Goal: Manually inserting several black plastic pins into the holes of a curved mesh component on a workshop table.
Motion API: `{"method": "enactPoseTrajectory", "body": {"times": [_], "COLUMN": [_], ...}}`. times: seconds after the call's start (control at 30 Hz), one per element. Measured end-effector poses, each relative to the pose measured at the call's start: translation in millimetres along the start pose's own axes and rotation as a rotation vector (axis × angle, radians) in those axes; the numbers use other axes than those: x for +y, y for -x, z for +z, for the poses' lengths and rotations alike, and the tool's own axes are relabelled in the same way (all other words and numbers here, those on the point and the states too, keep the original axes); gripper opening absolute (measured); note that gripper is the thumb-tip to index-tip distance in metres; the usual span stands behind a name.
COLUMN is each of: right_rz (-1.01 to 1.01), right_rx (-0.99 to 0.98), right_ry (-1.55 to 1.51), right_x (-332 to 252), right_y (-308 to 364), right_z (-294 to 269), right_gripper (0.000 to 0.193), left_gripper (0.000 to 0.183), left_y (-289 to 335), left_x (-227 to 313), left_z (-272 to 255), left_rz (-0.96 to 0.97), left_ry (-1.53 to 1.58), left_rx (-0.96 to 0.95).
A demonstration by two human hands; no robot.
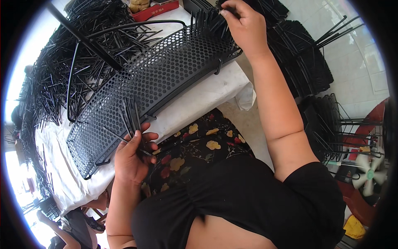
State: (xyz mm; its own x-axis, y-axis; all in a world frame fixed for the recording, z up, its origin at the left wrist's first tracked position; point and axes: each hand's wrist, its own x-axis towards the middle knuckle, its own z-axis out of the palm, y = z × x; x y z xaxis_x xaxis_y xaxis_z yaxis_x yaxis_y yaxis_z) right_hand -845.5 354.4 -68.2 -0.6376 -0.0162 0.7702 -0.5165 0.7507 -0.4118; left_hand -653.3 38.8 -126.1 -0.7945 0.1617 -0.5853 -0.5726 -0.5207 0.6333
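Observation:
A long curved black mesh panel (145, 79), punched with small round holes, slants across the white-covered table. My left hand (132, 159) is closed around a small bundle of thin black strips (132, 116) near the panel's near edge. One strip sticks out sideways from that bundle. Up at the panel's far right end, many black strips (205, 25) stand packed in the mesh. There my right hand (251, 33) pinches the tip of a black strip between thumb and forefinger; the rest of that strip blends into the dark cluster.
A large heap of loose black strips (54, 74) covers the table beyond the panel. A black wire frame (74, 74) and a rod rise over it. A red box (155, 10) sits at the back. Stacked black bristly panels (304, 54) and a fan (370, 174) are on the right.

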Motion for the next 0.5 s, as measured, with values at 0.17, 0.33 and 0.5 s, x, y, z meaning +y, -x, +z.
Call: {"method": "enactPoseTrajectory", "body": {"times": [0.17,0.33,0.5], "right_rz": [-0.034,-0.139,-0.125], "right_rx": [0.002,-0.149,-0.139], "right_ry": [-0.023,0.138,0.219], "right_x": [-8,-4,9], "right_y": [0,-20,-20], "right_z": [10,15,16], "right_gripper": [0.018,0.017,0.021], "left_gripper": [0.029,0.021,0.015], "left_y": [0,-2,-3], "left_x": [-2,-4,-6], "left_z": [3,6,8], "left_rz": [0.048,0.098,0.13], "left_ry": [-0.033,-0.123,-0.175], "left_rx": [0.018,0.085,0.117]}}
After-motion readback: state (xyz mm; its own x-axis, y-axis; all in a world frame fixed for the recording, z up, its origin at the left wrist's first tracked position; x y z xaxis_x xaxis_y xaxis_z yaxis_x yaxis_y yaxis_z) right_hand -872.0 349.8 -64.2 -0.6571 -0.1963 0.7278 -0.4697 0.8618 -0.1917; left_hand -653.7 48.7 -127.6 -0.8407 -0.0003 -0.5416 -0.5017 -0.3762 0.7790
